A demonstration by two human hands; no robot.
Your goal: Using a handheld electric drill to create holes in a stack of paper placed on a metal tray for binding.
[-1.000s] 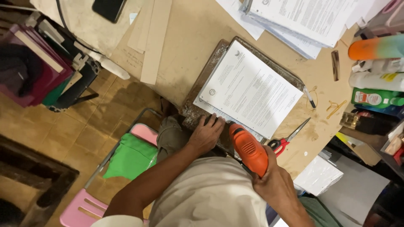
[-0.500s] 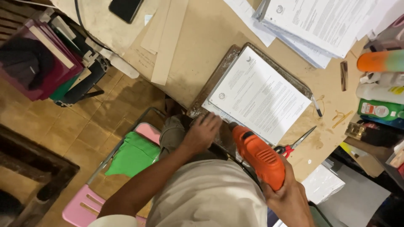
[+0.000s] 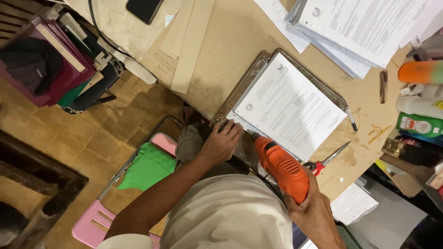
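My right hand [image 3: 308, 207] grips an orange power drill [image 3: 281, 167] whose nose points at the near edge of a stack of white printed papers [image 3: 290, 107]. That stack lies on a worn wooden board [image 3: 240, 94] on the tan worktable [image 3: 230, 41]. Pressing down on the stack's near left corner and the board's edge is my left hand [image 3: 221, 143], fingers spread flat. The drill bit itself is hidden between the drill's nose and the paper edge.
Red-handled scissors [image 3: 325, 162] lie beside the drill. A second paper pile [image 3: 360, 27], a pen [image 3: 351, 119], bottles [image 3: 420, 99] and thin wood strips [image 3: 189, 41] sit on the table. A pink chair with green cloth [image 3: 145, 168] and a rack of folders [image 3: 55, 64] stand on the tiled floor.
The view has shifted slightly. The drill has edged closer to the paper stack's near edge. My left hand stays pressed on the stack's corner.
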